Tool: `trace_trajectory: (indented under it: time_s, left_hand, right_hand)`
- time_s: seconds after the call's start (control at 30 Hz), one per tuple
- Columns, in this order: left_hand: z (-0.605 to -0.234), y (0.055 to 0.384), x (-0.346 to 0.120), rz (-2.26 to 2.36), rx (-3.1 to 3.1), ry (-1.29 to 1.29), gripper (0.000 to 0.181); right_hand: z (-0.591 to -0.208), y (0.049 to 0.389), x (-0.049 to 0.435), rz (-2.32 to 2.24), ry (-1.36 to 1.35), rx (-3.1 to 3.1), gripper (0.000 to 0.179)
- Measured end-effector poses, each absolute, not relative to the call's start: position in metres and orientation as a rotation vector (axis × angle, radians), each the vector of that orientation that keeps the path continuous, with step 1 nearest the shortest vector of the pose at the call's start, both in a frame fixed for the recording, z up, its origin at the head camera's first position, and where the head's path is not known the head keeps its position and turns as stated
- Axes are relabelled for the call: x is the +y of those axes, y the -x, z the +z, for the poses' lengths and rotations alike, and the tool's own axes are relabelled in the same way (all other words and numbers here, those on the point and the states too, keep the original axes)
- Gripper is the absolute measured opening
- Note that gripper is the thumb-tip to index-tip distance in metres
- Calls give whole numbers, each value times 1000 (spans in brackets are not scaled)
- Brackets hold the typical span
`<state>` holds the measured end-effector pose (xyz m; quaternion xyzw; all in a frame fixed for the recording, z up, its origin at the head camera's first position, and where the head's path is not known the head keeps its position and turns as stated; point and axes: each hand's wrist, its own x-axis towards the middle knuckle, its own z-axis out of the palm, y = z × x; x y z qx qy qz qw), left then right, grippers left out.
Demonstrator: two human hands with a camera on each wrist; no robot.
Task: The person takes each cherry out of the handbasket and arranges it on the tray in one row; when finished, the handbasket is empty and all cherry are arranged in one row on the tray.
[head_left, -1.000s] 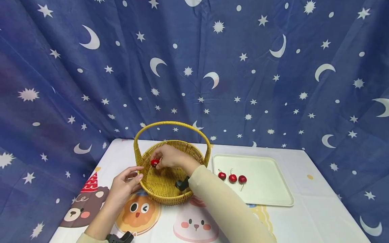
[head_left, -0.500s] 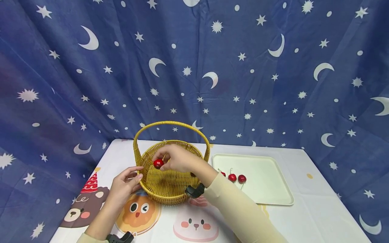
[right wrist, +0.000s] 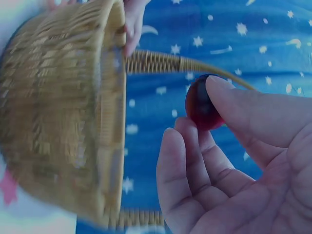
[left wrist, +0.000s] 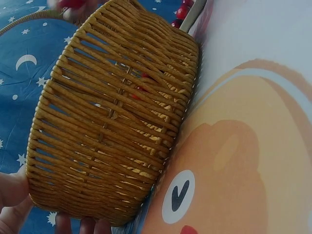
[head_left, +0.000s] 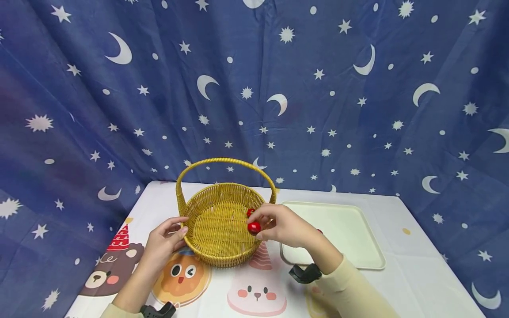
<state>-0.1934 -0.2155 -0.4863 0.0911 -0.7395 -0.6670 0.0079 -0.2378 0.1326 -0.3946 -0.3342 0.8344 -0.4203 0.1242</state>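
Observation:
A round yellow wicker basket [head_left: 220, 261] with a tall arched handle stands on the table. At its left rim, my left hand [head_left: 160, 244] holds the basket between thumb and fingers; the left wrist view shows fingertips [left wrist: 87, 226] against the woven wall. My right hand [head_left: 287, 225] pinches a red cherry [head_left: 254, 228] over the basket's right rim. The right wrist view shows this cherry [right wrist: 203, 105] between thumb and fingers. Another cherry [head_left: 251, 212] lies inside the basket by its right wall, partly hidden by the right hand.
To the basket's right lies a pale rectangular tray [head_left: 346, 225]. Cherries [left wrist: 182, 11] on it are mostly hidden by the right arm in the head view. The tablecloth [head_left: 413, 260] has cartoon prints, and a blue curtain [head_left: 318, 110] hangs behind.
My right hand has moved right with the cherry, from inside the basket's left part to its right rim. The cherry at the right wall has come into view. My left hand stays put.

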Motion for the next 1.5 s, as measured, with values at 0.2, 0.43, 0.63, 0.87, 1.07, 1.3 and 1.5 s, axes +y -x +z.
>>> trace_trajectory:
  time_s: [0.2,0.43,0.63,0.87,1.07,1.3,1.5]
  left_hand:
    - [-487,193,-215,-2074,-2320,-276,42]
    - [-487,193,-215,-2073,-2309,-273,42]
    - [-488,194,-215,-2078,-2309,-287,43]
    - [-491,194,-215,-2092,-2303,-295,43]
    - [-490,194,-215,-2080,-2308,-279,43]
    - [-490,194,-215,-2074,-2313,-282,42]
    - [-489,194,-215,-2070,-2315,-281,41]
  right_hand:
    - [-406,231,188,-1277,878,2510,34]
    - [-424,236,251,-1231,631,2653,34]
    - [-442,243,289,-1058,512,2831,33]
    - [-462,248,314,-902,338,2882,33]
    - [-476,254,321,-877,221,2837,34]
    - [-483,259,323,-857,229,2811,35]
    - [-481,260,321,-872,211,2792,36]
